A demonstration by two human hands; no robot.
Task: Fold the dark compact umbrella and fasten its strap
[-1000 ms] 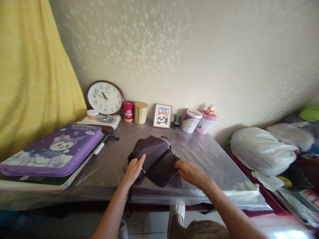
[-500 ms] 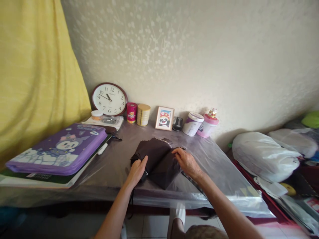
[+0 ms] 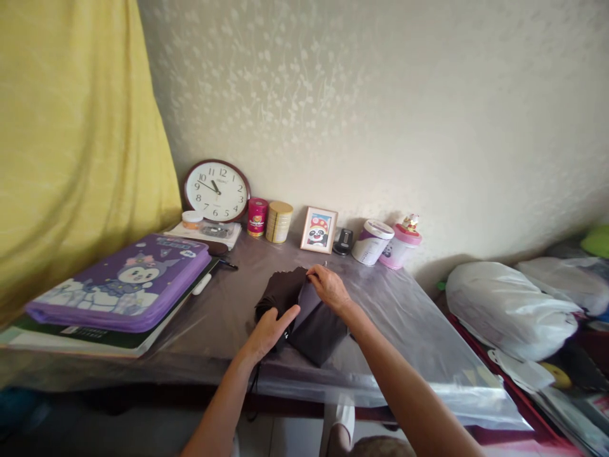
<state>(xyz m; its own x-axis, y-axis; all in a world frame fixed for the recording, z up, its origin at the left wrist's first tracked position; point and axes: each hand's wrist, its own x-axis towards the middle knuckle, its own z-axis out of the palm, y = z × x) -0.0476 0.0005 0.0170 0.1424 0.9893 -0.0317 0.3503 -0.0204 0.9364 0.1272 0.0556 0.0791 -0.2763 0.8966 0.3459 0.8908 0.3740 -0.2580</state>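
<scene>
A dark folding umbrella (image 3: 318,337) lies in loose folds near the table's front edge, its panels partly gathered. My left hand (image 3: 267,334) is closed around its left end, the thumb stretched over the pleats; the fingers underneath are mostly hidden. Between the fingertips of my right hand (image 3: 329,289), the edge of one fabric panel is pinched and lifted over the folds. A thin dark cord hangs below my left hand, over the table edge.
Plastic film covers the table (image 3: 404,330). To the left, a purple zip folder (image 3: 124,285) rests on books. Along the wall stand a clock (image 3: 217,190), tins (image 3: 280,222), a picture frame (image 3: 318,230) and tubs (image 3: 372,242). Right of the table sit white plastic bags (image 3: 509,311).
My right hand has moved left and slightly away from me, bringing a fabric panel across toward my left hand. My left thumb now reaches further over the folds. The view has shifted slightly.
</scene>
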